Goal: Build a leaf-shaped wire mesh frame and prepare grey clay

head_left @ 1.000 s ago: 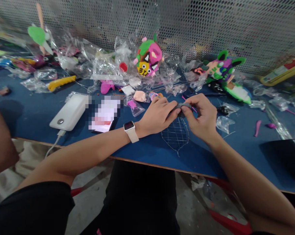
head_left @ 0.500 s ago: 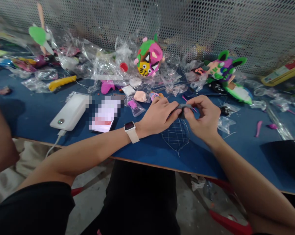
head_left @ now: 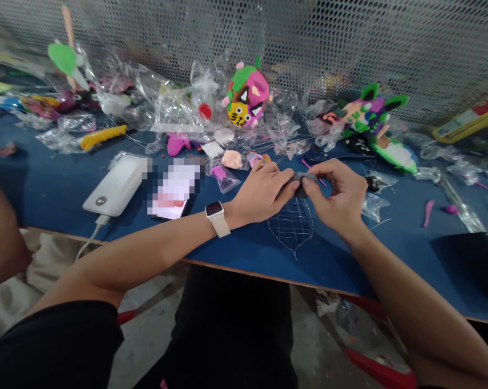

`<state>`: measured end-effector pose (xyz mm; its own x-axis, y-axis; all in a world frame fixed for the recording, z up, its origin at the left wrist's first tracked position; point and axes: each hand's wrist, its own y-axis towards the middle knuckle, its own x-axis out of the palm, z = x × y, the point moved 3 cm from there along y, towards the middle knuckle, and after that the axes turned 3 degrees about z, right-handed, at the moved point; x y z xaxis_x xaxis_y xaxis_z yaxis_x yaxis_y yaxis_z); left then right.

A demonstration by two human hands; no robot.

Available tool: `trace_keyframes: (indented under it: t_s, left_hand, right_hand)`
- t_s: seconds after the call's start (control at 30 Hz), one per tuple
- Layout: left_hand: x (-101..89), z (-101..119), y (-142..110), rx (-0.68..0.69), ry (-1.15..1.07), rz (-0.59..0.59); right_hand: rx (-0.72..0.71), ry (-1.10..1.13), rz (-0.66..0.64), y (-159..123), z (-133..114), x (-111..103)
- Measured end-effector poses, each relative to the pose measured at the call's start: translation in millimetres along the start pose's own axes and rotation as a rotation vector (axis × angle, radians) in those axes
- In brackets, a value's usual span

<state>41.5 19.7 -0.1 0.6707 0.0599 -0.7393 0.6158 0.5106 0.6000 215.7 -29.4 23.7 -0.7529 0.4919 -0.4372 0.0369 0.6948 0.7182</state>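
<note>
A lump of dark grey modelling clay [head_left: 302, 185] is pinched between the fingertips of both hands. My left hand [head_left: 264, 189], with a watch [head_left: 215, 209] on its wrist, grips the clay's left end. On the other end, the thumb and forefinger of my right hand [head_left: 338, 192] are closed. Just below the clay, a leaf-shaped wire mesh frame [head_left: 291, 229] lies over the blue table; its upper part is hidden behind the hands and clay.
Left of my hands lie a phone [head_left: 175, 189] and a white power bank [head_left: 115, 186] with a cable. Behind stand a colourful clay cat head [head_left: 248, 97] and a purple-green figure [head_left: 365, 113] among plastic wrappers. Another person's arm [head_left: 1, 232] is at the far left.
My right thumb and forefinger have shifted slightly on the grey clay, and the wrist has turned a little. My left hand stays nearly still, and the wire frame has not moved.
</note>
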Motion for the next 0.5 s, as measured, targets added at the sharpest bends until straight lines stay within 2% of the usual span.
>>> trace_keyframes:
  t_s: [0.5]
  left_hand:
    - [1.5,0.9,-0.7,0.009,0.001,0.0]
  right_hand:
    - [-0.045,0.061,0.006,0.7,-1.1,0.8]
